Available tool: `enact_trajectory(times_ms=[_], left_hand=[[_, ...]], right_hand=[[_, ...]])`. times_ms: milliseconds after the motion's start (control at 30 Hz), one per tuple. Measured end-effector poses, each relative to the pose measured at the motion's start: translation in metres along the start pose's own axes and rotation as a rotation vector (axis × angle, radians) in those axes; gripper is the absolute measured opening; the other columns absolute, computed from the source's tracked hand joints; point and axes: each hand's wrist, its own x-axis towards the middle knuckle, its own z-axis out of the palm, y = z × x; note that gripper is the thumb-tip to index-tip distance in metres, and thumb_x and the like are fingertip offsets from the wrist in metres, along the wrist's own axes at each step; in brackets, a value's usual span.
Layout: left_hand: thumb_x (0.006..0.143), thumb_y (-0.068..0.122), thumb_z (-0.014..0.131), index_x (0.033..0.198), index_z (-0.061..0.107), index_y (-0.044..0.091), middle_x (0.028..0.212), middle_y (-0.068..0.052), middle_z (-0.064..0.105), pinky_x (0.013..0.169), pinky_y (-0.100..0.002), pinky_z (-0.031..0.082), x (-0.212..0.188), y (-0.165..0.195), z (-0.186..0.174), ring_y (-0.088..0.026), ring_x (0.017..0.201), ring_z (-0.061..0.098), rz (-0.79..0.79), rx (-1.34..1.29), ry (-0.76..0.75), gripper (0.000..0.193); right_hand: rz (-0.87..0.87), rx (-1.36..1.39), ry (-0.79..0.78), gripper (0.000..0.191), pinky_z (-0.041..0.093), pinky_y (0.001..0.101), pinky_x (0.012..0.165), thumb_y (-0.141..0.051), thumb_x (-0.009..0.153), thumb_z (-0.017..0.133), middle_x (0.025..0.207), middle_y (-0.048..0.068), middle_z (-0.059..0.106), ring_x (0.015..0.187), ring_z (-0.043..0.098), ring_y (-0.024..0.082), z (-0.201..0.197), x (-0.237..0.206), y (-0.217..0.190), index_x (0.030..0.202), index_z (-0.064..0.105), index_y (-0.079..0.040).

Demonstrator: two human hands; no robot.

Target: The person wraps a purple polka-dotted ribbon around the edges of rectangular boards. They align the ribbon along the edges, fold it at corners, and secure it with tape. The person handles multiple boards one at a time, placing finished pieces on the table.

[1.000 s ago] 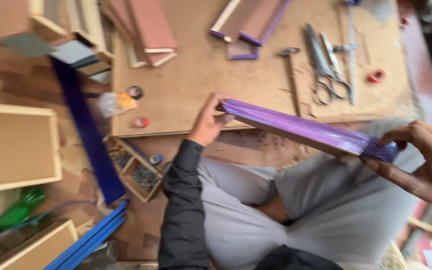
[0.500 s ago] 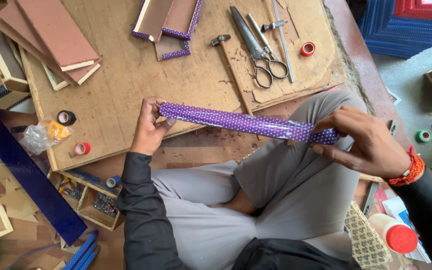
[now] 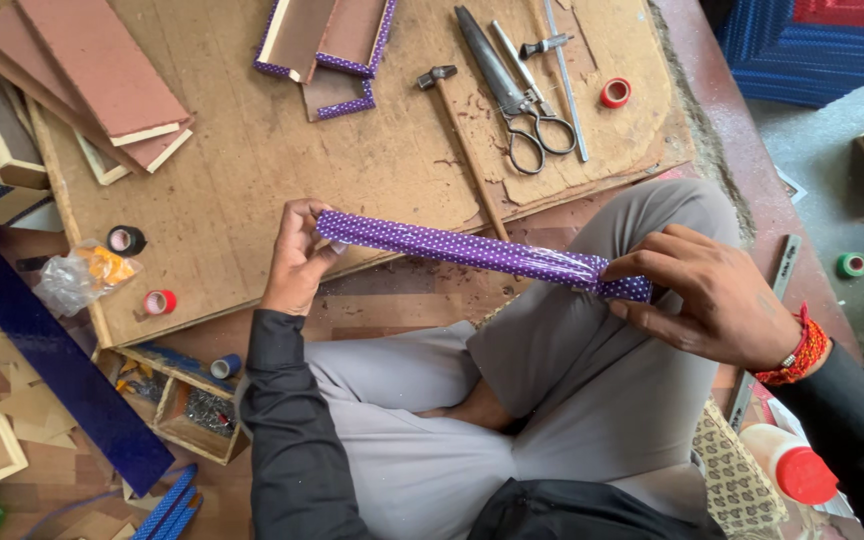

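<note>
1. The board [image 3: 252, 190] is a large, scuffed sheet of brown cardboard on the floor, in front of the seated person, and it carries most of the tools.
2. The person sits cross-legged in grey trousers [image 3: 552, 400] and dark sleeves, just below the board.
3. A long blue strip [image 3: 52, 370] lies on the floor at the left, beside the board.
4. Some flat brown panels [image 3: 102, 70] are stacked on the upper left corner of the board.
5. The strip [image 3: 472, 252], long, purple with white dots, is held in the air between the two hands, above the knee and the near edge of the board. It slopes a little down to the right.
6. The right hand [image 3: 712, 300] holds the right end of the strip; its fingers [image 3: 652, 262] are closed around this end, thumb under it.
7. The left hand [image 3: 297, 262] holds the left end; its fingers are bent around this end and pinch it.
8. Two open trays [image 3: 327, 45] with purple edges lie at the top of the board.
9. The scissors [image 3: 512, 90] lie at the upper right of the board, next to a thin metal rod.
10. A small hammer [image 3: 457, 130] lies just left of the scissors.
11. A red tape roll [image 3: 615, 93] lies right of the rod; another red roll [image 3: 159, 301] and a black roll [image 3: 125, 240] lie near the left edge of the board.
</note>
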Motion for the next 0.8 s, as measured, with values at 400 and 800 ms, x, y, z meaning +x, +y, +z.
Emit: enact_trajectory(times_ms=[400, 800], left_hand=[[0.105, 0.007, 0.058, 0.104, 0.059, 0.008, 0.111, -0.009, 0.068, 0.097, -0.038, 0.055, 0.005, -0.022, -0.004, -0.019, 0.11, 0.065, -0.137, -0.503, 0.097, 0.002], [0.106, 0.009, 0.058, 0.101, 0.061, 0.011, 0.114, -0.009, 0.072, 0.094, -0.036, 0.056, 0.013, -0.016, -0.017, -0.02, 0.113, 0.068, -0.384, -0.49, 0.123, 0.006]], right_hand=[[0.055, -0.247, 0.239, 0.045, 0.042, 0.038, 0.091, -0.03, 0.067, 0.086, 0.11, 0.005, 0.066, 0.103, 0.06, 0.027, 0.047, -0.008, -0.01, 0.106, 0.07, -0.016], [0.063, -0.257, 0.421, 0.042, 0.039, 0.0334, 0.096, -0.025, 0.08, 0.092, 0.11, -0.002, 0.074, 0.092, 0.068, 0.02, 0.085, -0.007, -0.001, 0.103, 0.06, -0.011]])
